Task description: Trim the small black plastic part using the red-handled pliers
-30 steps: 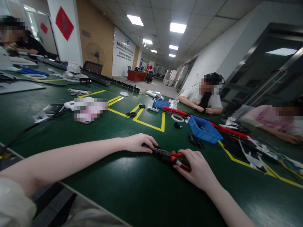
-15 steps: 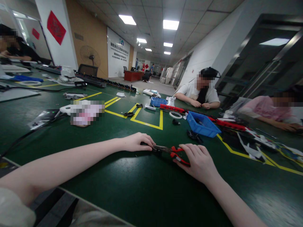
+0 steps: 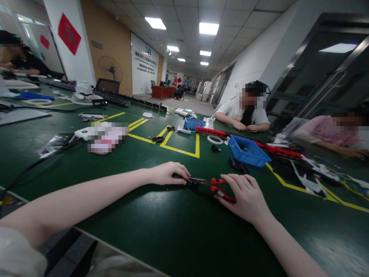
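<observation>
- A pair of long-nosed pliers with dark metal jaws and red-and-black handles (image 3: 213, 188) is held in the right hand (image 3: 245, 196); its handles are spread apart, and its slender nose is pointed toward the left hand (image 3: 170, 174).
- A small black piece (image 3: 193, 185), of which the exact shape cannot be told, is held at the left fingertips, low above the green tabletop (image 3: 161, 223); by the pliers' nose it is partly covered.

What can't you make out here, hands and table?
All in the head view:
Dark part: left hand and pliers partly cover it; too small to identify.
Nearer blue bin: its wall hides some contents, too dark to name.
Pink item: pixelation masks it.
Right forearm: cut off by the bottom edge.
</observation>
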Action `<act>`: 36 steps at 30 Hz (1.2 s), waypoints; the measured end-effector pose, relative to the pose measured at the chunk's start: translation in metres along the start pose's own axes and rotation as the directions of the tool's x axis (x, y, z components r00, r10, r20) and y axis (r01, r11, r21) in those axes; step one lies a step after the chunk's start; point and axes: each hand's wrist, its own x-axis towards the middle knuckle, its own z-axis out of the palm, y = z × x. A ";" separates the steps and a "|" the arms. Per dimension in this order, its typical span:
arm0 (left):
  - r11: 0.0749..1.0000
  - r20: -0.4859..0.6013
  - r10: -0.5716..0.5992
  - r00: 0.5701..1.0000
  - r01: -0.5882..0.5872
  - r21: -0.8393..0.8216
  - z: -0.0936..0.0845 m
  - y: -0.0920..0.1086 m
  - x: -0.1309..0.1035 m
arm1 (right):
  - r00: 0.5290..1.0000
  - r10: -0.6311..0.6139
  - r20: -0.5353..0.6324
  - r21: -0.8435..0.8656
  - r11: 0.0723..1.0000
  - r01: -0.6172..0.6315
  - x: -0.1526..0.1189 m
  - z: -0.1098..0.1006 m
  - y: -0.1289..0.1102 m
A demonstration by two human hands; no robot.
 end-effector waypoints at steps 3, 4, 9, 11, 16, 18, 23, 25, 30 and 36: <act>1.000 -0.002 0.005 1.000 -0.005 0.001 0.000 -0.001 0.000 | 1.000 0.010 -0.002 0.020 1.000 -0.010 0.000 0.000 0.000; 1.000 -0.003 0.006 1.000 -0.006 -0.001 0.000 -0.001 0.000 | 1.000 0.010 0.002 0.029 1.000 -0.010 0.000 0.000 0.000; 1.000 0.002 0.013 1.000 -0.013 0.005 0.001 -0.002 0.000 | 1.000 -0.002 0.007 0.052 0.999 0.001 0.001 0.001 -0.002; 1.000 0.005 0.014 1.000 -0.014 0.013 0.000 -0.003 -0.001 | 1.000 -0.001 0.015 0.057 0.998 0.001 0.002 0.002 -0.002; 1.000 0.031 0.001 1.000 -0.001 0.022 -0.001 -0.001 -0.002 | 0.997 0.018 0.076 0.125 0.992 -0.028 0.002 0.003 -0.001; 1.000 0.036 -0.009 0.999 0.008 0.026 -0.002 0.000 -0.002 | 0.995 0.027 0.098 0.151 0.988 -0.042 0.002 0.003 -0.002; 0.999 0.041 -0.024 0.999 0.023 0.024 -0.002 0.000 -0.001 | 0.997 0.024 0.079 0.142 0.989 -0.035 0.003 0.002 -0.003; 1.000 0.038 -0.026 0.999 0.026 0.011 -0.001 0.000 -0.001 | 0.998 0.015 0.053 0.120 0.993 -0.021 0.004 0.001 -0.004; 0.999 0.023 -0.029 0.999 0.030 -0.020 0.000 -0.001 -0.002 | 1.000 -0.001 0.029 0.079 0.997 -0.001 0.004 0.001 -0.005; 0.999 -0.011 -0.027 1.000 0.027 -0.023 0.001 -0.002 -0.003 | 1.000 -0.011 0.028 0.066 0.998 0.009 0.004 0.001 -0.004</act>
